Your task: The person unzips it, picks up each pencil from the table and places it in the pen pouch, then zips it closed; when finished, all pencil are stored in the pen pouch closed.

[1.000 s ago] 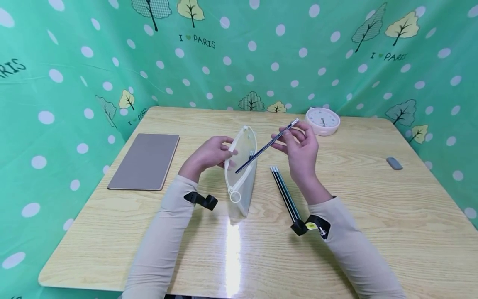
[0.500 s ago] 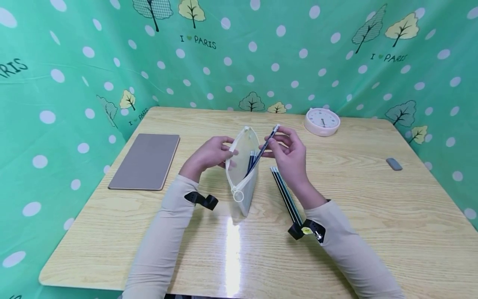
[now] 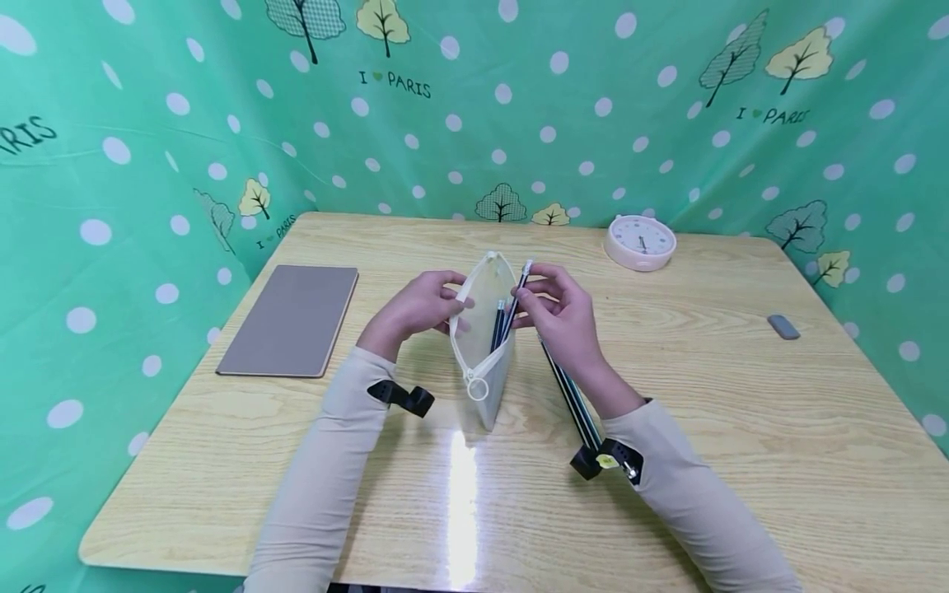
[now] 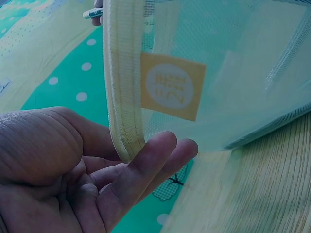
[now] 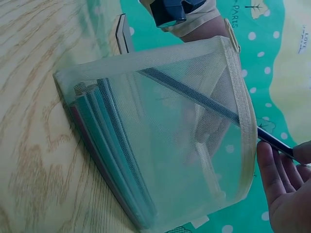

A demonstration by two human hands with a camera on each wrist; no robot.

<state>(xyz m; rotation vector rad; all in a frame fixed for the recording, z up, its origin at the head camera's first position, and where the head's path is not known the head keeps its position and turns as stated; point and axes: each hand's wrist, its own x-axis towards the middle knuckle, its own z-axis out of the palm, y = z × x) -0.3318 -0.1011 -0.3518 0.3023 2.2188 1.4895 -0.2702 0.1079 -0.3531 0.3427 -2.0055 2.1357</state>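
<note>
A translucent white mesh zip pouch point(image 3: 485, 387) stands upright on the table with its mouth open. My left hand point(image 3: 421, 306) pinches the left edge of the mouth; an orange label point(image 4: 172, 87) shows on the mesh in the left wrist view. In my right hand point(image 3: 563, 317) a dark striped pencil point(image 5: 199, 99) is pinched near its white end, its lower part inside the pouch. Several other pencils point(image 5: 109, 145) lie along the pouch's bottom. More dark striped pencils point(image 3: 571, 395) rest on the table, partly hidden below my right hand and wrist.
A grey notebook point(image 3: 289, 321) lies at the left. Toward the back right stands a round white clock point(image 3: 641, 242), and a small grey eraser point(image 3: 783, 326) lies farther right. A green printed curtain point(image 3: 460, 107) hangs behind the wooden table point(image 3: 741, 412).
My right hand has moved left and slightly down, bringing the pencil from a slant across the pouch's mouth to a steeper position inside it. My left hand stays on the pouch edge.
</note>
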